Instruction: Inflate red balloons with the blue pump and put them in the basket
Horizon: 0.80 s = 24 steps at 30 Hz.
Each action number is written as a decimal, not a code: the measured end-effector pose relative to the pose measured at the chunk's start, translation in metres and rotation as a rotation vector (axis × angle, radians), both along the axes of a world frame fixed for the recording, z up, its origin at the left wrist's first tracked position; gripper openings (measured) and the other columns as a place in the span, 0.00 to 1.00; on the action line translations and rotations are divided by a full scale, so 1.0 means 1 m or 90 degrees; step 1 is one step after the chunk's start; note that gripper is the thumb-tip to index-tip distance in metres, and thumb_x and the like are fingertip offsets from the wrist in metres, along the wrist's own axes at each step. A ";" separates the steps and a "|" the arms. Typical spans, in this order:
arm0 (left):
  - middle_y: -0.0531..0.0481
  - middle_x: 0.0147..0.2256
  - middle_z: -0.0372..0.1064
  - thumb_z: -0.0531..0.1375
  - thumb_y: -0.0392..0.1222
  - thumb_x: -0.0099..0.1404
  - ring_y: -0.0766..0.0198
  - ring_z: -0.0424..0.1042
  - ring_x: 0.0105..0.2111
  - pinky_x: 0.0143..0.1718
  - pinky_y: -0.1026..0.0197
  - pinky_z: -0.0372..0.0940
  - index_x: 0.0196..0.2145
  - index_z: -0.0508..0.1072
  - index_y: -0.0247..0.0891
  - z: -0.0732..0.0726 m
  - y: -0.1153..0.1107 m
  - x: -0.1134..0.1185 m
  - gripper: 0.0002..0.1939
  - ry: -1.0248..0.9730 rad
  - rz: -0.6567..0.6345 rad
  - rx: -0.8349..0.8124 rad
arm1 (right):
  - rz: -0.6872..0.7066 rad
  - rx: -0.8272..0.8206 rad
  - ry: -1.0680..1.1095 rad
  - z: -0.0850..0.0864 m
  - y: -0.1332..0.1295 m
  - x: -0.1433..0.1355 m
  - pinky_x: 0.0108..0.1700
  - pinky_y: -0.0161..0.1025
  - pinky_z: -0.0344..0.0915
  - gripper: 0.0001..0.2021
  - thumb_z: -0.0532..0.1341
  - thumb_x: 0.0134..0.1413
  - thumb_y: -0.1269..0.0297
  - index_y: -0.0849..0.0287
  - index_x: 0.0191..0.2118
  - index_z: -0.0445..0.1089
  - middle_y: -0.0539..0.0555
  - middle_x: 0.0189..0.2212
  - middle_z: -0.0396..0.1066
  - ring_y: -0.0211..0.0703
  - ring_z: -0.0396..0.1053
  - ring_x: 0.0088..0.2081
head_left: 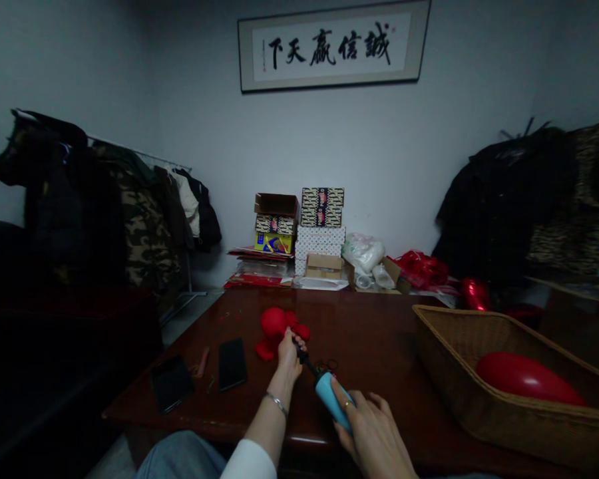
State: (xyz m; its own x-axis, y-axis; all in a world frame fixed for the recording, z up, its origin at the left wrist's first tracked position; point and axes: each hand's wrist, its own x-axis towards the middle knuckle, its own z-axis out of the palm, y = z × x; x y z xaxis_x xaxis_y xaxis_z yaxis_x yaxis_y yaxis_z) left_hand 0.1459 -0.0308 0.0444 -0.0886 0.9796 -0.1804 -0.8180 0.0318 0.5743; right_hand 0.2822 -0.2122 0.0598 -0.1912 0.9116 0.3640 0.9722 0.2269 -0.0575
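Note:
A hand balloon pump (329, 394) with a light blue barrel and black front part lies slanted between my hands above the table. My right hand (374, 432) is closed around the blue barrel. My left hand (288, 349) is closed at the black far end; whether it also pinches a balloon neck there is hidden by the fingers. Just beyond and beside my left hand is a cluster of red rounded shapes (273, 322), which look like balloons. Several thin dark loops (328, 366) lie on the table behind the pump.
On the brown table (369, 319), two dark phone-like slabs (232, 363) lie to the left, with a small pinkish item (203, 362) between them. A wicker basket (444, 379) at right holds a red balloon (526, 377). Stacked boxes (320, 246) stand beyond the far edge.

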 end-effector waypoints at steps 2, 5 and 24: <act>0.57 0.15 0.55 0.55 0.45 0.63 0.75 0.53 0.12 0.13 0.71 0.51 0.22 0.58 0.37 -0.003 -0.005 0.006 0.15 0.018 -0.010 -0.017 | -0.011 -0.004 -0.005 0.002 0.007 -0.006 0.50 0.45 0.52 0.30 0.55 0.50 0.68 0.50 0.60 0.52 0.54 0.38 0.70 0.44 0.68 0.39; 0.57 0.15 0.56 0.57 0.47 0.61 0.74 0.55 0.13 0.14 0.70 0.53 0.22 0.59 0.37 -0.006 -0.012 0.013 0.15 0.035 -0.029 -0.033 | -0.031 -0.007 -0.018 0.003 0.017 -0.013 0.49 0.46 0.51 0.30 0.56 0.50 0.68 0.50 0.60 0.52 0.55 0.39 0.70 0.44 0.69 0.38; 0.60 0.13 0.52 0.54 0.44 0.63 0.75 0.53 0.11 0.11 0.72 0.48 0.22 0.57 0.37 -0.006 0.006 -0.010 0.15 0.066 0.048 -0.031 | 0.024 0.016 0.000 -0.020 -0.001 0.004 0.50 0.48 0.52 0.31 0.56 0.50 0.67 0.48 0.61 0.48 0.54 0.40 0.69 0.46 0.68 0.40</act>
